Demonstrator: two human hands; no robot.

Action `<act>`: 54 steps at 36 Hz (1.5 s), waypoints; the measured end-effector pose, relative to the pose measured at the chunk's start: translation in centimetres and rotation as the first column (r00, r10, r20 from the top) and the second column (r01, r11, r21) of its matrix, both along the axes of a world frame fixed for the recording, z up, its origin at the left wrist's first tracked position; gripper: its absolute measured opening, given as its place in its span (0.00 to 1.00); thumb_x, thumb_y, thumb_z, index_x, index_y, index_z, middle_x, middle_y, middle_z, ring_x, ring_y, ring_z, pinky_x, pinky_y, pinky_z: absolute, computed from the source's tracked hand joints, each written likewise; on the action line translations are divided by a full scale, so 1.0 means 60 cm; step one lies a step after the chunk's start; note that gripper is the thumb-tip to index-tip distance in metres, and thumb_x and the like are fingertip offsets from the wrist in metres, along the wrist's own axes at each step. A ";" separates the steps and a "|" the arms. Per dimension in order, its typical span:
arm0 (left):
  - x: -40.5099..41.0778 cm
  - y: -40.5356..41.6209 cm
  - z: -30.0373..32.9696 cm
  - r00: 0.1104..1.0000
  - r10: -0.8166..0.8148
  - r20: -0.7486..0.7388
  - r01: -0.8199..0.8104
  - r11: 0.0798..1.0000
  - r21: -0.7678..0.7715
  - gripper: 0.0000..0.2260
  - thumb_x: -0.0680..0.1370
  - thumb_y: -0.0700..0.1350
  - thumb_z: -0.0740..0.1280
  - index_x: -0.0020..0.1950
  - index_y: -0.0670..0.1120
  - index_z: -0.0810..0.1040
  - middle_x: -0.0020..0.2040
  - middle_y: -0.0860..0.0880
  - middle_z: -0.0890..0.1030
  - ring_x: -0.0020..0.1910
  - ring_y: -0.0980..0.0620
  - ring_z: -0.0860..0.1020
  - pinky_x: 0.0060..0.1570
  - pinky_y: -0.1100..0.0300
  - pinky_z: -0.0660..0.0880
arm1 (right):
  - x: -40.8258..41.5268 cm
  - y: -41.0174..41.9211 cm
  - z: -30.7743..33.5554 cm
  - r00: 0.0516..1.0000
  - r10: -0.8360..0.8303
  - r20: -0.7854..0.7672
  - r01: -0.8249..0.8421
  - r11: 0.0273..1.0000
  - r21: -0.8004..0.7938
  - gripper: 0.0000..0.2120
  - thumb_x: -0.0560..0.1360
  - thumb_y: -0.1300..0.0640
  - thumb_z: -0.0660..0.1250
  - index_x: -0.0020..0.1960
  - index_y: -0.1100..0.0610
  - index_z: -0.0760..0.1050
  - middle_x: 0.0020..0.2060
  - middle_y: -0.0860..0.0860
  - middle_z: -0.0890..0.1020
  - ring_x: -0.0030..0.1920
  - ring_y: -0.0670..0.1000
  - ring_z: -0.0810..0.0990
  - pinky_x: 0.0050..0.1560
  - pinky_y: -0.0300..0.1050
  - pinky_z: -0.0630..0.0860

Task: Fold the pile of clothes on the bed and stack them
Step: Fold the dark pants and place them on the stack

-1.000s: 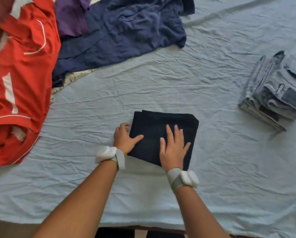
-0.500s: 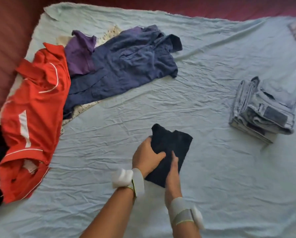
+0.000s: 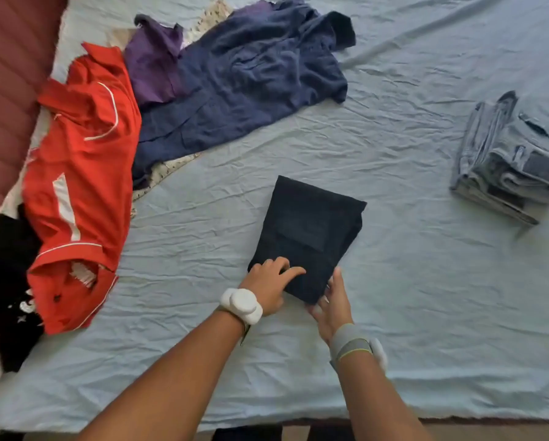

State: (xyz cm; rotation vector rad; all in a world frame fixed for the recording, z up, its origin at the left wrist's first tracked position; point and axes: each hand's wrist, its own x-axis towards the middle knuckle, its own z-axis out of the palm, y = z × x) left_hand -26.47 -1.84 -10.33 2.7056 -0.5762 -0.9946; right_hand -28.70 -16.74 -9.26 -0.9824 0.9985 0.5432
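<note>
A folded dark navy garment [image 3: 308, 230] lies on the light blue sheet [image 3: 425, 297] in the middle of the bed. My left hand [image 3: 268, 289] rests on its near left corner with fingers spread on top. My right hand [image 3: 332, 302] holds its near right corner from the side, thumb against the edge. Unfolded clothes lie at the left: a red shirt with white trim [image 3: 79, 173], a purple piece [image 3: 153, 63], a navy blue garment [image 3: 250, 81] and a black piece [image 3: 6, 275]. A stack of folded grey-blue jeans [image 3: 515, 160] sits at the right.
A dark red padded surface [image 3: 9, 58] borders the bed at the far left. A pale patterned cloth [image 3: 168, 168] peeks from under the navy garment. The bed's front edge runs along the bottom of the view.
The dark garment was lifted and turned, and now lies flat again, narrower and angled. Both hands have shifted to its near corners. The view has moved.
</note>
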 end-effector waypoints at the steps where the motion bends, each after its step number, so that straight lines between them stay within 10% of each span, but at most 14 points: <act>1: 0.001 0.001 -0.002 0.997 0.070 0.017 -0.068 0.995 -0.073 0.28 0.75 0.40 0.62 0.74 0.54 0.64 0.67 0.49 0.68 0.60 0.45 0.69 0.58 0.52 0.68 | -0.003 -0.003 0.000 1.000 0.009 0.008 -0.009 1.000 -0.017 0.21 0.80 0.39 0.54 0.63 0.52 0.73 0.50 0.47 0.81 0.55 0.49 0.78 0.60 0.50 0.73; 6: 0.012 0.009 -0.014 0.749 0.657 0.087 -0.564 0.700 -0.438 0.17 0.73 0.40 0.58 0.58 0.48 0.79 0.57 0.46 0.77 0.55 0.43 0.73 0.57 0.50 0.71 | 0.007 -0.004 -0.009 0.995 0.096 0.003 -0.095 0.991 -0.098 0.18 0.79 0.39 0.56 0.62 0.48 0.71 0.53 0.44 0.79 0.58 0.48 0.77 0.62 0.51 0.73; 11: 0.044 0.017 -0.045 0.374 0.903 -0.213 -0.921 0.335 -0.200 0.29 0.77 0.53 0.69 0.72 0.42 0.64 0.69 0.39 0.67 0.67 0.40 0.68 0.68 0.50 0.64 | 0.023 -0.007 -0.034 0.970 0.240 -0.037 -0.241 0.934 -0.264 0.48 0.59 0.24 0.66 0.72 0.49 0.65 0.69 0.46 0.72 0.67 0.51 0.72 0.68 0.57 0.69; 15: 0.068 0.026 -0.041 0.430 0.831 -0.353 -0.893 0.450 -0.027 0.32 0.75 0.56 0.71 0.69 0.40 0.64 0.65 0.41 0.73 0.63 0.40 0.73 0.62 0.51 0.71 | 0.038 -0.002 -0.036 0.948 0.314 -0.058 -0.312 0.873 -0.374 0.44 0.65 0.32 0.71 0.72 0.53 0.62 0.64 0.47 0.71 0.66 0.52 0.71 0.68 0.57 0.69; 20: 0.094 0.038 -0.022 0.251 0.724 -0.643 -0.940 0.341 0.016 0.43 0.52 0.62 0.77 0.60 0.38 0.77 0.52 0.45 0.83 0.52 0.45 0.82 0.52 0.48 0.80 | 0.054 -0.020 -0.011 0.933 0.358 -0.042 -0.342 0.840 -0.421 0.30 0.70 0.43 0.72 0.66 0.54 0.67 0.61 0.51 0.76 0.60 0.55 0.76 0.61 0.56 0.75; 29: 0.132 -0.047 0.189 0.277 0.719 -0.638 -0.959 0.246 -0.140 0.23 0.68 0.55 0.75 0.54 0.40 0.76 0.51 0.45 0.80 0.53 0.44 0.80 0.47 0.50 0.81 | 0.099 -0.091 0.160 0.961 0.267 0.076 -0.214 0.885 -0.413 0.12 0.78 0.50 0.65 0.54 0.59 0.74 0.48 0.56 0.79 0.44 0.57 0.79 0.31 0.44 0.78; 31: 0.137 -0.066 0.215 0.322 0.730 -0.602 -0.946 0.275 -0.173 0.34 0.61 0.61 0.73 0.57 0.39 0.78 0.53 0.43 0.82 0.52 0.44 0.81 0.49 0.48 0.81 | 0.101 -0.109 0.189 0.966 0.250 0.068 -0.202 0.890 -0.408 0.13 0.78 0.49 0.65 0.51 0.60 0.74 0.45 0.57 0.79 0.39 0.57 0.77 0.29 0.43 0.78; 41: 0.240 -0.299 0.354 0.623 0.691 -0.367 -0.761 0.425 -0.490 0.21 0.72 0.58 0.72 0.56 0.45 0.78 0.51 0.50 0.80 0.50 0.51 0.78 0.47 0.59 0.74 | 0.175 -0.330 0.324 0.912 0.169 0.373 0.065 0.839 -0.540 0.10 0.79 0.49 0.63 0.55 0.54 0.74 0.50 0.52 0.80 0.46 0.50 0.79 0.39 0.46 0.78; 45: 0.332 -0.471 0.384 0.732 0.623 -0.275 -0.607 0.415 -0.678 0.23 0.72 0.57 0.73 0.60 0.45 0.76 0.51 0.53 0.79 0.51 0.54 0.78 0.47 0.63 0.74 | 0.243 -0.493 0.342 0.826 0.135 0.548 0.274 0.752 -0.599 0.11 0.79 0.46 0.62 0.61 0.44 0.73 0.58 0.42 0.78 0.61 0.48 0.76 0.63 0.52 0.73; 54: 0.474 -0.714 0.233 0.675 0.618 -0.404 -0.693 0.343 -0.634 0.20 0.75 0.50 0.73 0.64 0.46 0.73 0.54 0.49 0.81 0.52 0.52 0.81 0.54 0.57 0.78 | 0.382 -0.721 0.182 0.910 0.163 0.380 0.162 0.706 -0.690 0.34 0.75 0.33 0.59 0.74 0.50 0.61 0.71 0.49 0.69 0.71 0.52 0.68 0.72 0.55 0.63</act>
